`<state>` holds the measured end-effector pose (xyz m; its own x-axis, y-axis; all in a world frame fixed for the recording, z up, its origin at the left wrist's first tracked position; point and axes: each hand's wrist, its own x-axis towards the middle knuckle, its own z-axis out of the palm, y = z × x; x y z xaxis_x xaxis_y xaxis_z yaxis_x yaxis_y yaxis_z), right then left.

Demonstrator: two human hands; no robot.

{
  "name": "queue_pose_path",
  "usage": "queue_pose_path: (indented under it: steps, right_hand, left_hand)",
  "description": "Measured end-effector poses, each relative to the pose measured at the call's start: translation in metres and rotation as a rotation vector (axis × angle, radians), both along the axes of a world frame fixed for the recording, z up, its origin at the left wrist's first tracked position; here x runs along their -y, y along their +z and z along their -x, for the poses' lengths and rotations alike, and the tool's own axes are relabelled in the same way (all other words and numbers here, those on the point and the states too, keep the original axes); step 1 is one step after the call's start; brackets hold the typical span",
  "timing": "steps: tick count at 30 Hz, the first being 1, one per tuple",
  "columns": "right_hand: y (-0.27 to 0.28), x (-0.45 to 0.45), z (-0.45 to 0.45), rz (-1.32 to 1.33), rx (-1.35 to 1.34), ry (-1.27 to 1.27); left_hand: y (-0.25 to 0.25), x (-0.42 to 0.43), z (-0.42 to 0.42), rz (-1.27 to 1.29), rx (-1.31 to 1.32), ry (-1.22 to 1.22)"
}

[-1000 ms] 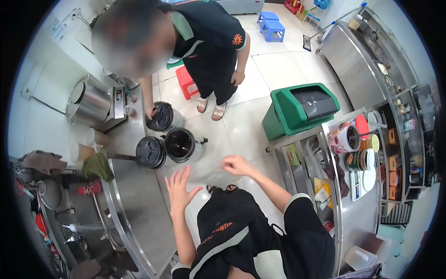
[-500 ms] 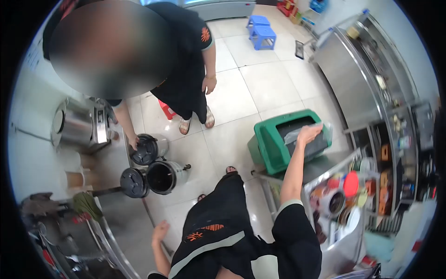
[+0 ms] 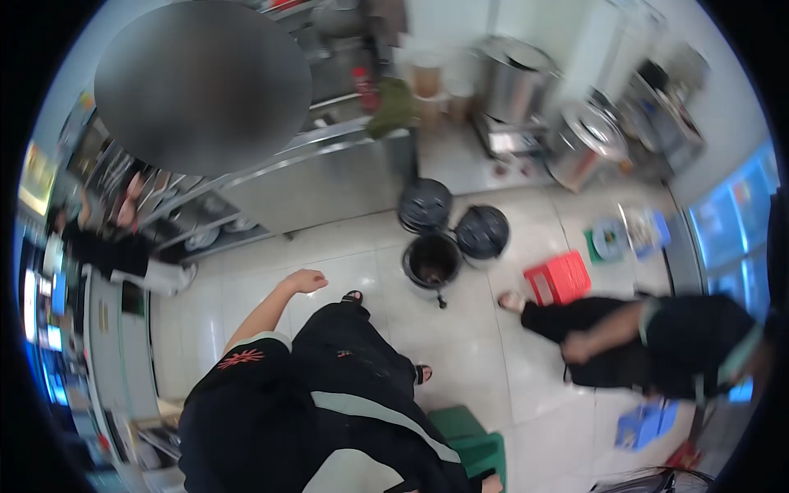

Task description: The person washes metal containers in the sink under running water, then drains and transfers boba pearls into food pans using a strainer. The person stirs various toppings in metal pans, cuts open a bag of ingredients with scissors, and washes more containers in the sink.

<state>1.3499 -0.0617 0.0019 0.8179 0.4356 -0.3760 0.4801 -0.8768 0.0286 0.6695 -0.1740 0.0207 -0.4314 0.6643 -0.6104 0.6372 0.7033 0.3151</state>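
Observation:
My left hand (image 3: 306,281) is held out over the tiled floor with its fingers loosely extended, holding nothing. Only a small part of my right hand (image 3: 491,483) shows at the bottom edge, against the green bin (image 3: 462,423); its fingers are cut off from view. Ahead of my feet stands an open dark bucket (image 3: 431,261) with a tap on its near side. Right behind it is a bucket with a black lid (image 3: 482,231). A second black lid (image 3: 425,204) is beside that, near the steel counter.
A co-worker (image 3: 699,341) stands at right by a red stool (image 3: 559,277) and a blue stool (image 3: 645,423). Another person (image 3: 111,251) is at far left. Steel counters (image 3: 320,177) run along the back, with a large metal pot (image 3: 518,78). A blurred patch covers the upper left.
My view has swung round to the right, bringing the counter to the front and the green bin to the bottom edge. My right hand, formerly over the bin with clear plastic, has dropped mostly from view.

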Motion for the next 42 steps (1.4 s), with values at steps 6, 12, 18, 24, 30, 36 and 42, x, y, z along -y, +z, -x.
queue_pose_path:
  steps: [6,12,18,24,30,36,42]
  right_hand:
    - [-0.063,-0.072,0.178,-0.487,0.109,0.503]
    - [-0.092,-0.143,0.485,-0.516,-0.541,0.986]
    - [0.028,-0.146,0.846,-0.445,-1.217,1.631]
    - [0.056,-0.171,1.166,-0.105,-1.242,2.268]
    - [0.008,-0.215,1.378,-0.313,-1.435,1.863]
    - [-0.118,-0.292,1.305,-0.052,-0.545,2.043]
    - [-0.169,-0.344,1.259,0.025,-0.307,1.783]
  left_hand:
    - [-0.004,0.063,0.094,-0.050,0.094,0.336]
    - [-0.021,0.116,0.238,-0.262,-0.017,0.498]
    - [0.003,0.067,0.363,-0.762,0.147,0.756]
    - [0.006,-0.058,0.530,-0.796,-0.168,0.748]
    - [-0.102,-0.103,0.648,0.027,-0.179,0.752]
    - [-0.168,-0.104,0.673,0.006,-0.031,0.643]
    - [-0.128,-0.156,0.661,-0.394,-0.038,0.465]
